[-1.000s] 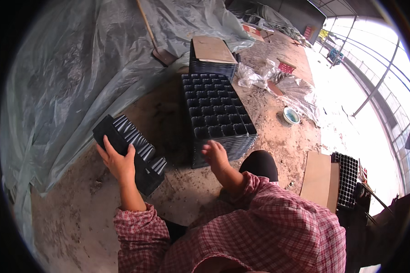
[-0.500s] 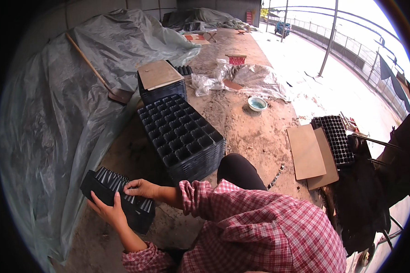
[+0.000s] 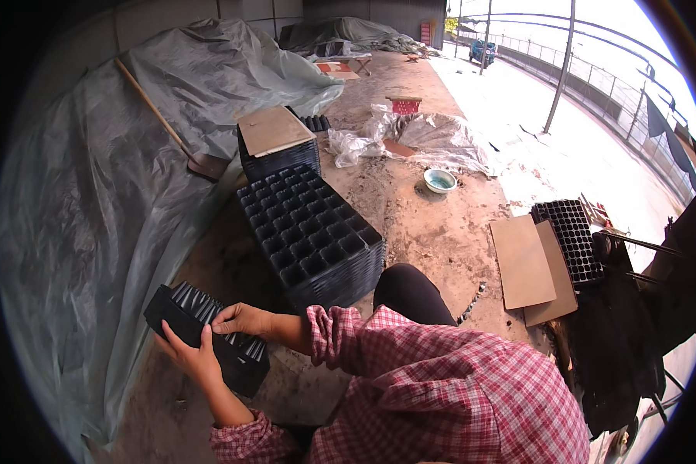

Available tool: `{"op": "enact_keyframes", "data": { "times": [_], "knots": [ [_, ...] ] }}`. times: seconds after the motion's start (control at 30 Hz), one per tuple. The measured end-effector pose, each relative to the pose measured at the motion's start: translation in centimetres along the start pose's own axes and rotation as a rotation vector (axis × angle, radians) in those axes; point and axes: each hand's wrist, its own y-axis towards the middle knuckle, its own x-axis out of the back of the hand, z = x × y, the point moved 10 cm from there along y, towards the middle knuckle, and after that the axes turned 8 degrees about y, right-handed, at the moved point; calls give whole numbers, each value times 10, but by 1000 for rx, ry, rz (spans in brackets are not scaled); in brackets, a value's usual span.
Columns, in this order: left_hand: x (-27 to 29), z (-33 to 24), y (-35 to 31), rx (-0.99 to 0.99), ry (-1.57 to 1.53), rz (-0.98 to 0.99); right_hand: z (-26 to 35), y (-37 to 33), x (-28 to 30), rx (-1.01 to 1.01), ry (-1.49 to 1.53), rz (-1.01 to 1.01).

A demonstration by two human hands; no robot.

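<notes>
At the lower left, a small black stack of nested plastic seedling trays (image 3: 242, 373) is tilted, with a row of shiny ridged edges along its upper side. My left hand (image 3: 193, 356) grips its near side, thumb up and fingers partly hidden behind the stack. The thumb and fingertips of my right hand (image 3: 243, 319) pinch together at the ridged edges, right beside the left thumb. Whether they have hold of a single tray edge cannot be made out. Just beyond my right forearm stands a tall stack of black seedling trays (image 3: 309, 224), its square cells facing up.
Brown boards (image 3: 274, 130) lie on another tray stack behind. Grey plastic sheeting (image 3: 77, 193) covers a heap at the left, with a shovel (image 3: 166, 127) on it. A bowl (image 3: 440, 181) sits on the floor. At the right are more boards (image 3: 522, 259) and a small-celled tray (image 3: 568, 240).
The whole view has shifted slightly, so everything sits a little farther right. Both hands stay on the small tray stack in nearly the same pose.
</notes>
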Motion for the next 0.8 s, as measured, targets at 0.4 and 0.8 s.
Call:
{"op": "enact_keyframes", "data": {
  "times": [0.4,0.8],
  "knots": [
    [7,-8,-8,22,23,7,-6,-5,-3,-94,28,4],
    [10,1,-2,115,-69,35,-13,4,0,-182,26,-31]
  ]
}}
